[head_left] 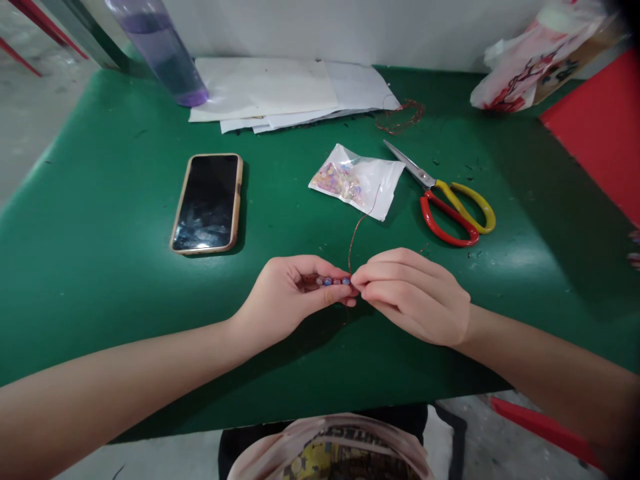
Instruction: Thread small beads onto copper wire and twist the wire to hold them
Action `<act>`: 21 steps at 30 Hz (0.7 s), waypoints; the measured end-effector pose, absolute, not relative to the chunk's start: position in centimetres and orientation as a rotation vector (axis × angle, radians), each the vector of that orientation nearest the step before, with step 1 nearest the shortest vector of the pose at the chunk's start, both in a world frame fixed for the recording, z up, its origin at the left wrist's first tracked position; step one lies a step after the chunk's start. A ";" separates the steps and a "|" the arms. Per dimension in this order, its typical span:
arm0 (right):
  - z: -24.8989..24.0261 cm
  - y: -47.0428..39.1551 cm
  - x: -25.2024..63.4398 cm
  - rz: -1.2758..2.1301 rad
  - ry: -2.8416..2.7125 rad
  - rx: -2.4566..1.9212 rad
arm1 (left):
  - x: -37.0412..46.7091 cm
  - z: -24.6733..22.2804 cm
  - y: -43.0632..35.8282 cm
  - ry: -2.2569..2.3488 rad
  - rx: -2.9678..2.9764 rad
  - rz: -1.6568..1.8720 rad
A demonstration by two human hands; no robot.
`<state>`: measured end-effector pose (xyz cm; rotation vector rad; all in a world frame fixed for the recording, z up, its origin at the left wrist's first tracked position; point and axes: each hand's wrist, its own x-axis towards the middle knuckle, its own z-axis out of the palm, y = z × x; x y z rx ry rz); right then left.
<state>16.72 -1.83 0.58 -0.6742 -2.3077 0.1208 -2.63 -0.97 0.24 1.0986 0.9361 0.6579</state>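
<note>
A short row of small blue and pink beads (333, 281) lies between the thumb and fingers of my left hand (290, 293), which is closed on them. My right hand (415, 293) is pinched shut at the right end of the row, its fingertips touching those of the left. From between the hands a thin reddish cord (354, 240) rises and curves toward a clear and white bag of beads (345, 180). What exactly the right fingertips grip is hidden; the cord comes out right beside them.
Scissors (440, 200) with red and yellow handles lie right of the bag. A phone (207, 203) rests on the green table (125, 287) at left. Behind are a purple bottle (160, 53), white papers (270, 90), a coil of cord (400, 117) and a plastic bag (530, 60).
</note>
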 end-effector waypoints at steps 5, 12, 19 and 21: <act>0.0 -1.9 16.9 0.256 -2.288 -0.769 | -2.7 0.1 -1.0 0.940 1.132 0.651; 0.2 -1.9 16.9 0.265 -2.269 -0.747 | -2.8 0.3 -0.9 0.914 1.062 0.644; 0.2 -1.9 16.8 0.222 -2.264 -0.719 | -2.8 0.4 -0.8 0.892 1.042 0.645; 0.2 -2.0 16.8 0.240 -2.267 -0.714 | -2.8 0.3 -0.8 0.910 1.039 0.640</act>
